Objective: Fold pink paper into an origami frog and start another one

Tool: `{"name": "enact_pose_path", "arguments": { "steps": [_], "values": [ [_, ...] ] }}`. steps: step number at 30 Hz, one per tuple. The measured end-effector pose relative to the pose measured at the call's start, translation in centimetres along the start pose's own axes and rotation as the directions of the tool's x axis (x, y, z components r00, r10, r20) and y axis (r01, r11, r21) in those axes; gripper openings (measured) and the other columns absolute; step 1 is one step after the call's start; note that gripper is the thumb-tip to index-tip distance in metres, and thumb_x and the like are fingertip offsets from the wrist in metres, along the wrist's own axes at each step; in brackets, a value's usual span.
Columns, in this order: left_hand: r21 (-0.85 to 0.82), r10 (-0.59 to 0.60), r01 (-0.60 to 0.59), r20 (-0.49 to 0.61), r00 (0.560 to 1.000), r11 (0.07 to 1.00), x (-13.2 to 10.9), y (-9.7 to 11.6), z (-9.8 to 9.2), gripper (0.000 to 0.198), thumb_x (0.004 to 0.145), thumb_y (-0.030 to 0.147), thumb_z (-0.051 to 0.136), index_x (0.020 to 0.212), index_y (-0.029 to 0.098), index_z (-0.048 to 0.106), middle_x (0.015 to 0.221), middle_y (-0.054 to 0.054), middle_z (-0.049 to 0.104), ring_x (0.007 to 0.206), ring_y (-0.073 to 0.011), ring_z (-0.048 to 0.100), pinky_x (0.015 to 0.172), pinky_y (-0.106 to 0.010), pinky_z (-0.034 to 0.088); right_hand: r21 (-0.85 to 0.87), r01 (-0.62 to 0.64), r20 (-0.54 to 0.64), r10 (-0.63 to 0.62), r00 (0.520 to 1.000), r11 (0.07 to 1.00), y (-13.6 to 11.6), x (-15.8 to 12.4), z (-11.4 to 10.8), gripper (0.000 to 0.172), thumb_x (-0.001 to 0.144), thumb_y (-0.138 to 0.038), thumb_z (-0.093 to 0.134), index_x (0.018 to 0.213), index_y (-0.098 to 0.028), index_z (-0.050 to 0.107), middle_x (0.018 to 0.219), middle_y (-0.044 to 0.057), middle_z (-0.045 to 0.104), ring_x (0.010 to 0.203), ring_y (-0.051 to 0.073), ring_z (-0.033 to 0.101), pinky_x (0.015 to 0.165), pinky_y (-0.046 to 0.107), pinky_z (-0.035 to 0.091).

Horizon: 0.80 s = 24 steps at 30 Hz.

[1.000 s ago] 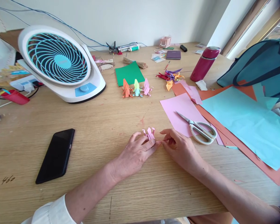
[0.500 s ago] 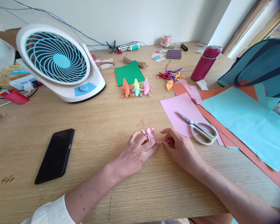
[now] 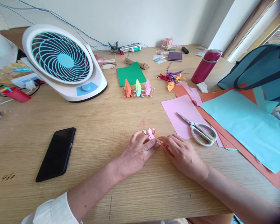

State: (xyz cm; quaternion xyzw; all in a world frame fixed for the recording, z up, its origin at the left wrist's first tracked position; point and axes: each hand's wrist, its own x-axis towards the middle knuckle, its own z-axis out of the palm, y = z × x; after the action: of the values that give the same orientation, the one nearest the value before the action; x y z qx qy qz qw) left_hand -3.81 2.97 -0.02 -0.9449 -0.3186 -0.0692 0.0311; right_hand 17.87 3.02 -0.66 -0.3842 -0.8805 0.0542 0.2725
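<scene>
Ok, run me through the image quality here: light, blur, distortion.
Head view: soft daylight from the window at upper right, faint shadows; head view, the left hand, the right hand and the pink folded paper they pinch are sharp; head view, the wide lens bows the table, and the right corners smear into dark blur; the phone screen shows only faint sheen.

On the table (image 3: 102, 121), my left hand (image 3: 137, 154) and right hand (image 3: 180, 154) meet on the folded paper (image 3: 150, 133). The phone (image 3: 56, 154) lies at 9 o'clock, the scissors (image 3: 198, 129) at 3 on a sheet (image 3: 176, 107), 3 folded figures (image 3: 137, 88) at 12, and the fan (image 3: 60, 60) at 11.
</scene>
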Motion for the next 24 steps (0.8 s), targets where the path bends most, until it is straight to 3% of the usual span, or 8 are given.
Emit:
{"name": "enact_pose_path", "arguments": {
  "steps": [6, 9, 24],
  "values": [
    [-0.033, -0.003, 0.002, -0.032, 0.999, 0.999, 0.0, -0.1, 0.4, 0.038, 0.097, 0.012, 0.044, 0.133, 0.020, 0.053, 0.132, -0.010, 0.058, 0.119, -0.0244, 0.046, 0.104, -0.048, 0.032, -0.090, 0.267, 0.066, -0.262, 0.963, 0.959, 0.5, -0.4, -0.8, 0.026, 0.098, -0.008, 0.042, 0.120, -0.009, 0.055, 0.077, 0.006, 0.064, 0.069, 0.019, 0.055, 0.065, 0.033, 0.044],
    [-0.049, -0.022, 0.021, -0.028, 0.999, 0.999, 0.0, -0.1, 0.4, 0.039, 0.096, 0.010, 0.045, 0.133, 0.020, 0.052, 0.133, -0.009, 0.058, 0.116, -0.0239, 0.047, 0.101, -0.045, 0.033, -0.110, 0.340, 0.076, -0.333, 0.940, 0.934, 0.5, -0.3, -1.3, 0.025, 0.098, -0.007, 0.042, 0.118, -0.005, 0.056, 0.075, 0.007, 0.065, 0.069, 0.019, 0.058, 0.065, 0.034, 0.045],
    [-0.051, -0.035, 0.030, -0.092, 0.995, 0.998, 0.1, 0.2, 0.3, 0.039, 0.100, 0.012, 0.043, 0.137, 0.021, 0.051, 0.126, -0.005, 0.065, 0.111, -0.0203, 0.051, 0.099, -0.043, 0.031, -0.071, 0.343, 0.049, -0.340, 0.939, 0.937, 0.4, -0.5, -1.7, 0.026, 0.098, -0.008, 0.041, 0.115, -0.007, 0.061, 0.079, 0.010, 0.071, 0.078, 0.021, 0.067, 0.068, 0.035, 0.050]
  ]
}}
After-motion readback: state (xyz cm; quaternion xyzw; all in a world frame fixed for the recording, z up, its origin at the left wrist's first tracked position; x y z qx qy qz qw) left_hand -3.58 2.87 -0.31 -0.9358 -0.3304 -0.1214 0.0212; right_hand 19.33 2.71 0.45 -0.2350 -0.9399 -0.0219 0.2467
